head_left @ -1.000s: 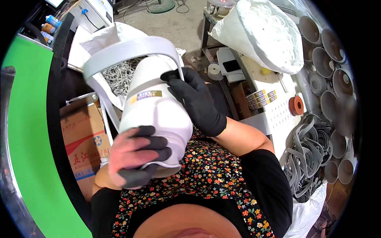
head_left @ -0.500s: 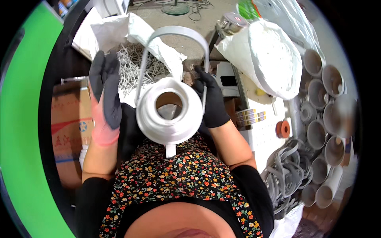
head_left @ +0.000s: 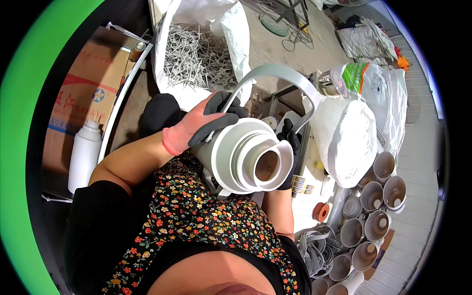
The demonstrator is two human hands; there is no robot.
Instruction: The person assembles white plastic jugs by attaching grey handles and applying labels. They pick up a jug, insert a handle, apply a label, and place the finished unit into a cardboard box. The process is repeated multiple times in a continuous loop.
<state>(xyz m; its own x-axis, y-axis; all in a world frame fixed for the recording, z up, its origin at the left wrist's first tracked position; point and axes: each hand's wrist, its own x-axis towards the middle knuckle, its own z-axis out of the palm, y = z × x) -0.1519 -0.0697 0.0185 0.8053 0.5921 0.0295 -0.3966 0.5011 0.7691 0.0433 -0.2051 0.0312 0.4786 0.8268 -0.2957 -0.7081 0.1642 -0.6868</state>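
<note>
Head view. A pale plastic jug (head_left: 223, 157) is held in front of the person's floral apron (head_left: 211, 216), slightly right of the middle. It tilts so that its stepped neck and round mouth face the camera and lean to the right; the inner wall shows brownish. A broad grey handle (head_left: 275, 70) arches over its far side.

Left hand (head_left: 196, 125), in a glove with a pink back and dark fingers: clamped on the jug's left side at the handle's near end, fingers curled by the strip and thumb side along the shoulder. Right hand (head_left: 294, 145), black glove: at the jug's right side, beside the handle's other end, largely behind the rim; how firmly it closes cannot be told. The hands are apart, with the jug between them.

Beyond the jug: a white sack (head_left: 236, 22) holding many thin grey pieces (head_left: 196, 56). To the left, a white bottle (head_left: 84, 157) stands before a cardboard box (head_left: 81, 83). To the right, the counter (head_left: 314, 178) carries a sheet of small labels (head_left: 301, 185), a red-brown ring (head_left: 321, 212) and a heap of grey strips (head_left: 317, 250). Hollow tapered parts (head_left: 378, 224) lie clustered past it, mouths toward the camera.
</note>
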